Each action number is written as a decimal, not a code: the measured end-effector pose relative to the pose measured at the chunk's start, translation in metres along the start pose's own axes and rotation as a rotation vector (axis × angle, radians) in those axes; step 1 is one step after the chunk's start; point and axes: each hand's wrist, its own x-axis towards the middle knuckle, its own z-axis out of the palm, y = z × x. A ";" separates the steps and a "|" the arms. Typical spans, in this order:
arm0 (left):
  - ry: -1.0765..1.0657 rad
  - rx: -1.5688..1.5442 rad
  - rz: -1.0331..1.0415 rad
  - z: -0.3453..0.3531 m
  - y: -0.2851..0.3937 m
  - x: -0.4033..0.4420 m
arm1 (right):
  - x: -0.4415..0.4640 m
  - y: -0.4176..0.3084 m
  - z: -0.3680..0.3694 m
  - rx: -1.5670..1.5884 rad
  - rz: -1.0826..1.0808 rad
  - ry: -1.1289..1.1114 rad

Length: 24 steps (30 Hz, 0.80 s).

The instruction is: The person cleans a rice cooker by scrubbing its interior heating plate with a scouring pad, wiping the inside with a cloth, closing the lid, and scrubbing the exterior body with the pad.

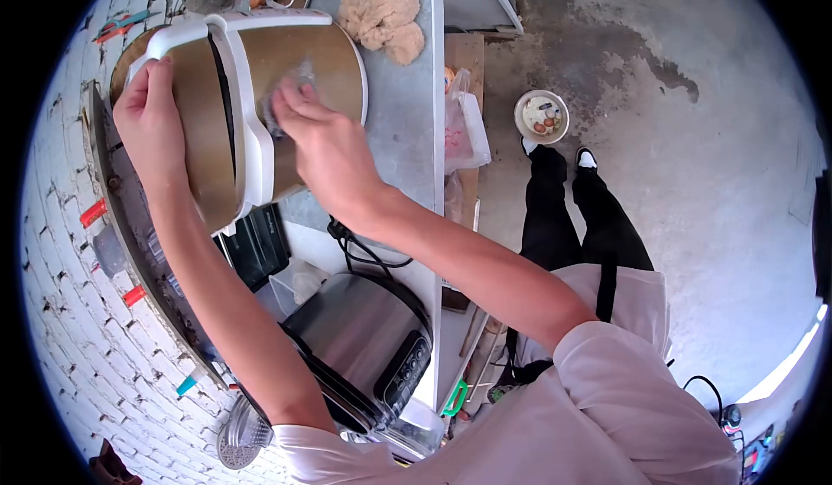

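A gold-and-white rice cooker (pixel 305 56) sits on the grey counter at the upper left, with a dark gap showing beside its white rim. My left hand (pixel 152 121) is closed around the white edge at its left end. Against the gold surface, my right hand (pixel 316 134) presses a crumpled grey scouring pad (pixel 270 112), mostly hidden under the fingers. A beige cloth (pixel 380 15) lies bunched on the counter to the right of the cooker.
A silver rice cooker (pixel 355 338) with a black cord stands nearer me. Plastic bags (pixel 465 130) hang beside the counter's edge (pixel 438 78). On the floor is a bowl (pixel 563 131) with scraps. A white brick wall (pixel 69 286) runs along the left.
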 end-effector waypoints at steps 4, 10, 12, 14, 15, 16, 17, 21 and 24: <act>0.036 0.050 0.022 0.001 0.003 -0.001 | -0.032 0.027 0.007 -0.049 -0.098 0.025; 0.053 0.068 0.016 -0.001 0.000 -0.001 | -0.007 0.037 -0.001 -0.107 0.029 0.078; -0.012 0.088 0.000 -0.009 -0.014 0.008 | 0.006 0.040 -0.005 -0.209 0.106 0.013; 0.009 0.065 -0.012 -0.007 -0.016 0.005 | -0.012 0.046 0.002 -0.188 -0.053 0.094; 0.026 0.048 -0.015 -0.006 -0.014 0.006 | -0.027 0.039 0.004 -0.178 -0.007 0.061; 0.037 0.048 -0.012 -0.008 -0.017 0.008 | -0.036 0.038 0.007 -0.164 0.041 0.025; 0.012 0.050 0.006 -0.009 -0.020 0.009 | -0.034 0.045 0.010 -0.173 -0.053 0.083; -0.023 0.066 -0.006 -0.011 -0.019 0.006 | 0.023 0.057 -0.006 -0.180 -0.055 0.092; -0.013 0.069 0.012 -0.009 -0.019 0.012 | 0.017 0.045 -0.011 -0.201 0.067 0.025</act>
